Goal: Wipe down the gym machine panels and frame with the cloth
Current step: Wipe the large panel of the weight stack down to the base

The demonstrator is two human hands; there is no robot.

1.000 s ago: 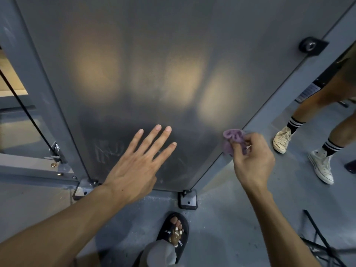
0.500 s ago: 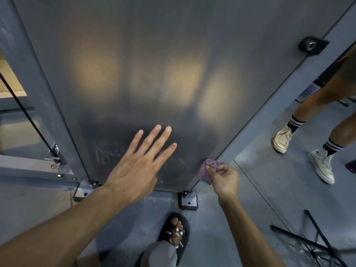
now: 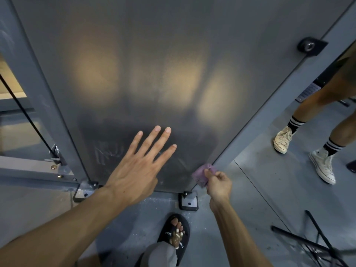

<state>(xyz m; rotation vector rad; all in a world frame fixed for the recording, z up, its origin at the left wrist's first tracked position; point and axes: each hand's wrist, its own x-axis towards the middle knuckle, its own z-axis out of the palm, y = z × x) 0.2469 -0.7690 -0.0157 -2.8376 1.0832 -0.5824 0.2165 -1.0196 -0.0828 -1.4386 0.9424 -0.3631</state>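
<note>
A tall grey frosted panel of the gym machine fills the upper view, set between grey frame posts. My left hand lies flat on the panel's lower part, fingers spread and straight. My right hand pinches a small crumpled purple cloth against the panel's bottom right corner, where it meets the right post.
Bolted foot plates anchor the frame to the grey floor. My sandalled foot stands just below. Another person's legs in white sneakers stand at the right. A black cable runs at the left; a black metal stand lies lower right.
My right hand slid the cloth down the right edge of the panel from mid-height to the bottom corner. My left hand stayed flat in place.
</note>
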